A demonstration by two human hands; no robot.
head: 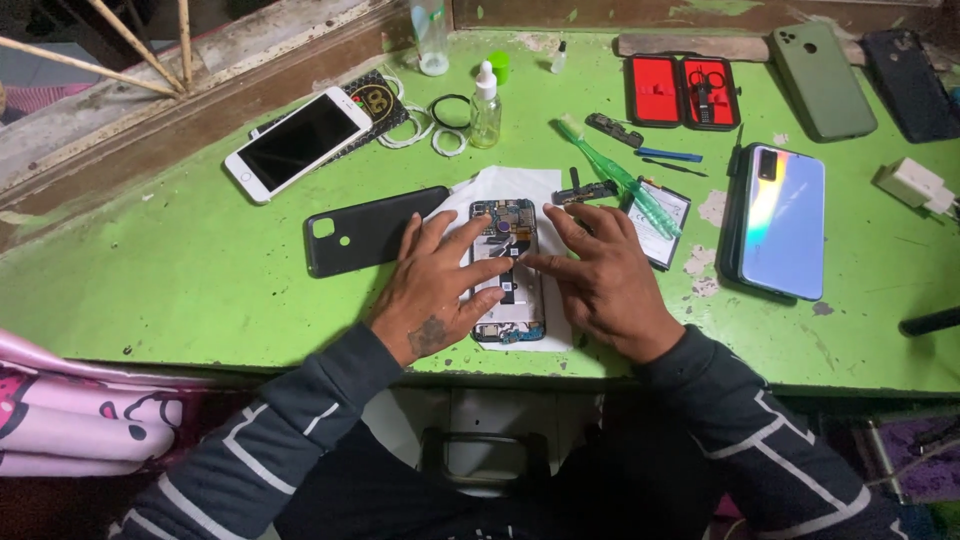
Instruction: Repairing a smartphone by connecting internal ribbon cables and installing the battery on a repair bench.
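Observation:
An opened phone with its circuit board exposed lies face down on a white sheet of paper at the table's front edge. My left hand rests flat on its left side, fingers spread, the index finger across the board. On the phone's right side is my right hand, with its fingertips pressing on the middle of the phone. Neither hand holds a tool.
On the green table: a black phone case, a white phone, a dropper bottle, a green pry tool, a battery, an iridescent phone, a red tool case, a green-backed phone, a white charger.

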